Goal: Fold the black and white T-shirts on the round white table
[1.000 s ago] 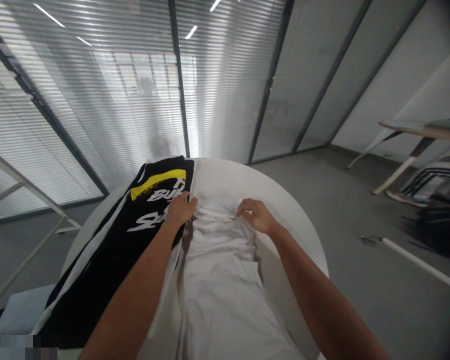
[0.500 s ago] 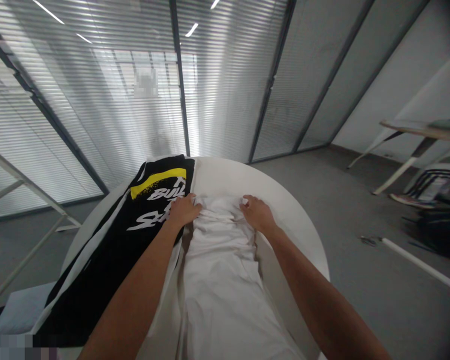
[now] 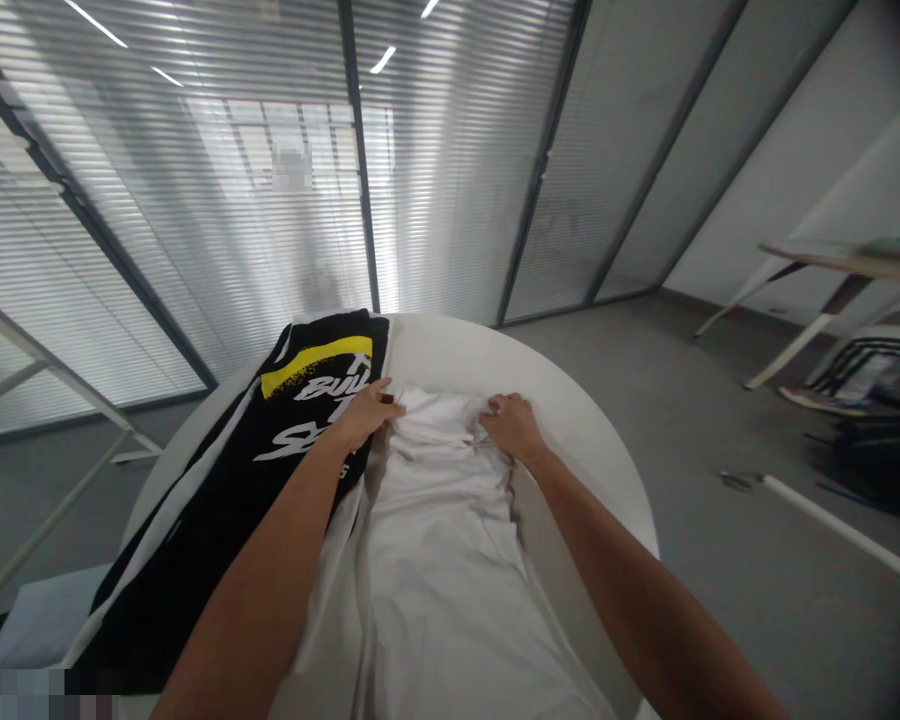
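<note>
Head view: my left hand [image 3: 365, 410] and right hand [image 3: 511, 425] are both curled narrow, pinching the far end of the white garment [image 3: 442, 540]. The cloth bunches between my fingertips and the rest trails back under my wrists. The black shirt [image 3: 270, 450] lies just beside my left knuckles. An uneven tug could skew the cloth, I judge, or my left fingers could snag that shirt across the table [image 3: 585, 420].

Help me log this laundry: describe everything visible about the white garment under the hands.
The white garment looks like thin, creased cotton, lying lengthwise on the round white table. Its far end is bunched, gripped by the left hand and right hand. Its left edge meets a black printed garment.
</note>
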Demonstrator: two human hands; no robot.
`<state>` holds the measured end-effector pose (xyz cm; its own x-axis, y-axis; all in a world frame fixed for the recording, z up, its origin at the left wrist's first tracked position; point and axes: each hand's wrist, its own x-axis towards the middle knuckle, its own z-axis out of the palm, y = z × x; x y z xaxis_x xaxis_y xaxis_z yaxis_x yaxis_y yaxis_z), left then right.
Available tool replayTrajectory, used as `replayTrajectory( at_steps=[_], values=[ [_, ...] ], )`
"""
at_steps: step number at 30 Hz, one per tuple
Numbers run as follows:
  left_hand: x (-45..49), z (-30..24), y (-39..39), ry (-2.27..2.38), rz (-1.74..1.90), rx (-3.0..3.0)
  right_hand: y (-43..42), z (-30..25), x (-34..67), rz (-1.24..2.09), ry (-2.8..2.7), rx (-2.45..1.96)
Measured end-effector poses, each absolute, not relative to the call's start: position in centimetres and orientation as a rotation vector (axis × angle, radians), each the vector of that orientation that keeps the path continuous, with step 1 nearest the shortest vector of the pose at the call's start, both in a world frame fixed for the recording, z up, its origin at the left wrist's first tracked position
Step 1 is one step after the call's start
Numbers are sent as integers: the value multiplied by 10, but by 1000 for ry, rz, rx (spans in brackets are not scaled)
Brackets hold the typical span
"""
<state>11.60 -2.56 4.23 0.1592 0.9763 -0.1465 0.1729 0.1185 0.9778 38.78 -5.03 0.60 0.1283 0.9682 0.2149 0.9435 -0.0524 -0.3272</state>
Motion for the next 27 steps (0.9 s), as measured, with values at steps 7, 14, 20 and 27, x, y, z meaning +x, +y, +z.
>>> replayTrajectory(
  at_steps=[7, 14, 20, 27],
  values=[
    [112, 49, -27, 1234, 845, 1162, -49, 14, 387, 214, -1733, -1871],
    [115, 55, -29, 1121, 981, 1068, -45, 18, 393, 414, -1415, -1670],
    [118, 50, -23, 888, 1203, 1012, -50, 27, 386, 804, -1127, -1292],
    [118, 51, -23, 785, 1343, 1092, -55, 35, 383, 1024, -925, -1049]
  ],
)
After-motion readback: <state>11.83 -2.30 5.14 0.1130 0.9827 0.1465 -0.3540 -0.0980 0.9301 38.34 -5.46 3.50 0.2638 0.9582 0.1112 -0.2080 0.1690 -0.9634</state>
